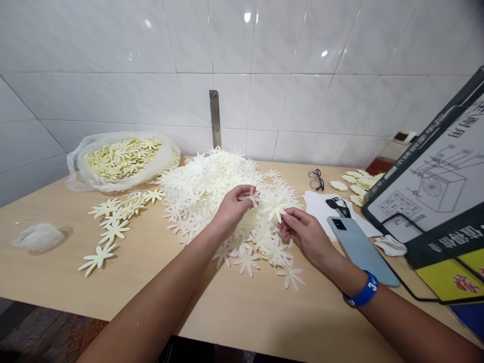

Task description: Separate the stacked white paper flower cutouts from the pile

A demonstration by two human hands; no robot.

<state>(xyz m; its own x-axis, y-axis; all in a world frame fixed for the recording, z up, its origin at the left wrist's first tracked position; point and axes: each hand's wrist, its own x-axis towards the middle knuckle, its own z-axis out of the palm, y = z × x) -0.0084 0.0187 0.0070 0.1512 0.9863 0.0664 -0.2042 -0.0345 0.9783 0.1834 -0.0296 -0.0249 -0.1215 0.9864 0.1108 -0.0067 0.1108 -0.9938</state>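
Observation:
My left hand pinches a small white flower-shaped cutout between thumb and fingertips. Just to its right, my right hand holds a larger white flower cutout by its lower petals. The two hands are close together, directly above a loose heap of white flower cutouts on the wooden table. Part of the heap lies hidden under my hands and wrists. A blue wristband circles my right wrist.
A plastic bag of pale yellow cutouts stands back left, with a row of cutouts before it. To the right lie glasses, a pale blue phone on white paper, and a leaning printed board. White tiles form the wall.

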